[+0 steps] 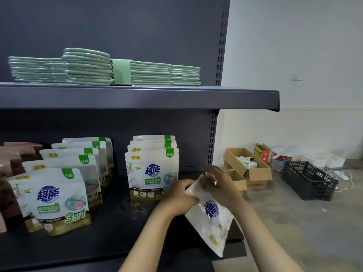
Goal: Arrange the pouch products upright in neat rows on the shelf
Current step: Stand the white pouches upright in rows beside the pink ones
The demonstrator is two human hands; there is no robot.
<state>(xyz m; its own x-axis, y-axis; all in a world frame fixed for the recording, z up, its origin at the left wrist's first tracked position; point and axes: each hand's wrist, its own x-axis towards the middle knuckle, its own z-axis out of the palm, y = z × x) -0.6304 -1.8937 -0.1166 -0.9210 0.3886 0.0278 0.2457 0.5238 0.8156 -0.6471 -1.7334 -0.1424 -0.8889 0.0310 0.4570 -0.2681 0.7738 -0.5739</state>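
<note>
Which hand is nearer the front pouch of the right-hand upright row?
Left. The left hand overlaps the lower right corner of the front pouch while gripping the held pouch; the right hand is farther right, pinching that pouch's top.

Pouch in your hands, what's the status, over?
Left hand and right hand both grip the tilted pouch, not yet shelved. Two upright rows stand on the lower shelf. Nothing blocking.

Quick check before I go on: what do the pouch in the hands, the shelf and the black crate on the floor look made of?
Pouch: thin glossy plastic film, probably; it crinkles and shines. Shelf: dark matte painted metal, judging by the slotted upright. Black crate: moulded plastic lattice, likely.
</note>
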